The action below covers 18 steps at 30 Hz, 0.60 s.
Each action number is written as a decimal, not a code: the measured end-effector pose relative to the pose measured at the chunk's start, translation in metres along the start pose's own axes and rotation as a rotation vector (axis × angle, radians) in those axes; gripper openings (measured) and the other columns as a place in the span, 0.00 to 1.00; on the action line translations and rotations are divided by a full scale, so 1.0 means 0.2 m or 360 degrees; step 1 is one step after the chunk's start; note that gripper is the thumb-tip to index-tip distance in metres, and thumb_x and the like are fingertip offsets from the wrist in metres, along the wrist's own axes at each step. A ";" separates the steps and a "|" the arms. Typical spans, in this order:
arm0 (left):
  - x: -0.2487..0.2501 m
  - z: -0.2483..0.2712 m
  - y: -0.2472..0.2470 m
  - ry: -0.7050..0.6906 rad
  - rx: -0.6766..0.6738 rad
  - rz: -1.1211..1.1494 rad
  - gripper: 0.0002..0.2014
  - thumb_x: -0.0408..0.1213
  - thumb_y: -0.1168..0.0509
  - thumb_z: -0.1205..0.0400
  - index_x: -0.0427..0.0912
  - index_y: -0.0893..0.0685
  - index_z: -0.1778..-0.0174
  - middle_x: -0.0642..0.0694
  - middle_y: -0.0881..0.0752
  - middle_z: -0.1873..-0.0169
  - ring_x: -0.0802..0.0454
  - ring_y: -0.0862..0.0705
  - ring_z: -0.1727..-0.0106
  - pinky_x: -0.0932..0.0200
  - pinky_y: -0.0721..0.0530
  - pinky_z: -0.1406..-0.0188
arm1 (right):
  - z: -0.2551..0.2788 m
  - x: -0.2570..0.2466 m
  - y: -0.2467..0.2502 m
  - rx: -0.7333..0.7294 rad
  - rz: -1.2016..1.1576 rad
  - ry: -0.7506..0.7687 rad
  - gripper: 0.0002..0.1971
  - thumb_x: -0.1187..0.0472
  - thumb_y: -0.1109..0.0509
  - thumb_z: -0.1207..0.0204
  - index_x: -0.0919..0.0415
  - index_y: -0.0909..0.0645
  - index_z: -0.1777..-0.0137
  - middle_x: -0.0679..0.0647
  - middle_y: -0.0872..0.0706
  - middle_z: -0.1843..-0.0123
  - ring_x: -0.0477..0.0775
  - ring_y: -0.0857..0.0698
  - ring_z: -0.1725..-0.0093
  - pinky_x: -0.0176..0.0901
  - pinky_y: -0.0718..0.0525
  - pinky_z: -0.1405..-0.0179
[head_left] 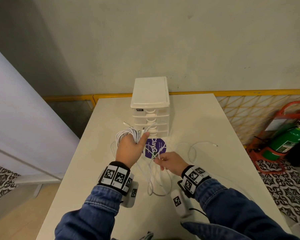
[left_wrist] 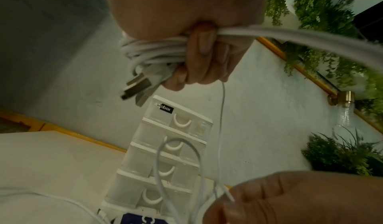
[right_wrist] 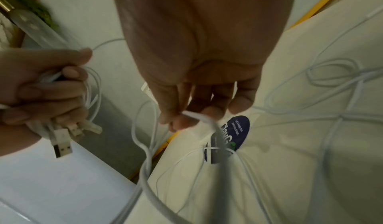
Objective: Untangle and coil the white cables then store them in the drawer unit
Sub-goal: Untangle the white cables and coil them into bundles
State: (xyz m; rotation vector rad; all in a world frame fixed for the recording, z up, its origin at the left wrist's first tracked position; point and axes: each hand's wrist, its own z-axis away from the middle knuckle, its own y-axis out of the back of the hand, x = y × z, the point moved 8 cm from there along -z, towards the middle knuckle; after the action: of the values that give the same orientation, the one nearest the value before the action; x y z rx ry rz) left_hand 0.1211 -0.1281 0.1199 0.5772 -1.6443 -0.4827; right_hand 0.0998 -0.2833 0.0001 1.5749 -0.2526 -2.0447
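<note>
Likely the left hand (head_left: pixel 128 149), clenched round the coiled cable bundle (head_left: pixel 128 134), loses loops if the right hand (head_left: pixel 170 163), pinching a loose strand (head_left: pixel 160 179), tugs a snag.

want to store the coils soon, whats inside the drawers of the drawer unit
Through the drawer unit's translucent fronts nothing distinct shows inside; all drawers look closed. Loose white cables hang across the lower fronts, so their contents stay uncertain.

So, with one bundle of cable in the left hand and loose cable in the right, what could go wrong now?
1. The left hand grips a thick coil with several plugs hanging out; if the grip loosens, the coil may spring apart.
2. The right hand pinches a strand that crosses other loops on the table; pulling may tighten a knot.
</note>
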 end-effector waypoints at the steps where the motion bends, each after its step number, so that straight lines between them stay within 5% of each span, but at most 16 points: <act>1: -0.01 0.00 -0.01 0.0017 -0.0011 -0.0001 0.30 0.54 0.32 0.22 0.45 0.42 0.81 0.51 0.39 0.85 0.56 0.40 0.84 0.62 0.41 0.81 | -0.01 -0.01 0.02 0.0061 0.0005 0.0045 0.10 0.55 0.31 0.23 0.56 0.15 0.63 0.51 0.13 0.66 0.45 0.17 0.66 0.40 0.22 0.56; 4: -0.06 0.01 -0.05 0.0094 -0.0094 0.0006 0.32 0.58 0.29 0.27 0.45 0.42 0.81 0.50 0.39 0.85 0.53 0.40 0.82 0.58 0.39 0.79 | 0.02 -0.12 0.05 0.0163 -0.0025 0.0245 0.09 0.66 0.35 0.22 0.62 0.13 0.48 0.45 0.12 0.53 0.35 0.18 0.63 0.28 0.25 0.55; 6: -0.10 0.01 -0.09 0.0145 -0.0157 0.0050 0.33 0.60 0.27 0.30 0.44 0.41 0.80 0.48 0.39 0.84 0.53 0.39 0.81 0.57 0.39 0.78 | 0.06 -0.26 0.05 0.0168 0.0019 0.0464 0.12 0.70 0.37 0.21 0.58 0.14 0.48 0.34 0.18 0.62 0.29 0.21 0.65 0.22 0.29 0.60; 8: -0.14 0.01 -0.12 0.0210 -0.0178 0.0168 0.31 0.58 0.25 0.31 0.42 0.37 0.79 0.46 0.36 0.83 0.52 0.36 0.80 0.57 0.38 0.78 | 0.11 -0.39 0.04 0.0197 0.0167 0.0702 0.12 0.67 0.36 0.22 0.49 0.18 0.60 0.36 0.24 0.73 0.31 0.23 0.67 0.26 0.32 0.64; 10: -0.17 -0.01 -0.13 0.0269 -0.0215 0.0290 0.28 0.53 0.25 0.29 0.39 0.31 0.80 0.44 0.32 0.83 0.52 0.33 0.82 0.59 0.35 0.79 | 0.15 -0.44 0.04 0.0249 0.0171 0.0811 0.05 0.55 0.34 0.24 0.50 0.19 0.60 0.43 0.22 0.72 0.38 0.23 0.67 0.33 0.29 0.66; 13: -0.19 -0.02 -0.14 0.0335 -0.0331 0.0302 0.22 0.44 0.27 0.25 0.35 0.24 0.80 0.48 0.28 0.88 0.57 0.32 0.87 0.65 0.32 0.83 | 0.17 -0.42 0.12 0.0361 0.0024 0.0835 0.17 0.43 0.33 0.28 0.55 0.11 0.60 0.53 0.19 0.72 0.47 0.23 0.68 0.37 0.25 0.65; 17: -0.24 -0.04 -0.11 0.0474 -0.0269 0.0456 0.18 0.37 0.27 0.25 0.36 0.25 0.77 0.49 0.29 0.88 0.55 0.33 0.87 0.64 0.34 0.84 | 0.19 -0.32 0.26 0.0495 -0.0091 0.0801 0.05 0.58 0.27 0.26 0.50 0.10 0.58 0.48 0.18 0.70 0.47 0.22 0.64 0.31 0.27 0.61; 18: -0.26 -0.05 -0.10 0.0522 -0.0223 0.0532 0.16 0.35 0.28 0.25 0.36 0.25 0.76 0.48 0.29 0.88 0.53 0.34 0.86 0.63 0.35 0.83 | 0.20 -0.29 0.29 0.0518 -0.0136 0.0761 0.08 0.62 0.28 0.26 0.46 0.11 0.58 0.45 0.18 0.69 0.45 0.23 0.64 0.30 0.28 0.60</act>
State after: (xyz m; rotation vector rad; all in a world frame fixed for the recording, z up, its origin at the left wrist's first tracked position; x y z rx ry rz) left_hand 0.1386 -0.1116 0.0698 0.2528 -1.3458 -0.2389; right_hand 0.0899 -0.3085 0.0864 2.2511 -0.3529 -1.6768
